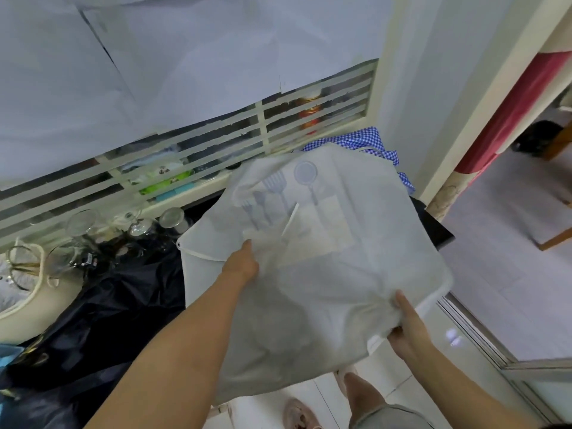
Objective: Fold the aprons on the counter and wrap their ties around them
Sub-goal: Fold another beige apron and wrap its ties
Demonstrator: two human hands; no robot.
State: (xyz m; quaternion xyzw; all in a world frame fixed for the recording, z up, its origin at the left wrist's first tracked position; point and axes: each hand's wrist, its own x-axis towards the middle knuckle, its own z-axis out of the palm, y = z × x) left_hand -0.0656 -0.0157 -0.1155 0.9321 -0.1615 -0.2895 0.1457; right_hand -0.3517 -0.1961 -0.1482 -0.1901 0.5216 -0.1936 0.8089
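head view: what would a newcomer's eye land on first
The large white translucent apron printed with grey kitchen utensils fills the centre, held by the left hand at its left edge and the right hand at its near right corner. Behind it lies a blue-and-white checked cloth; left, crumpled black glossy fabric.

Both arms reach to the white apron (340, 258): left hand (243, 261) grips its left edge (fingers hidden in cloth), right hand (408, 326) pinches its near right corner.
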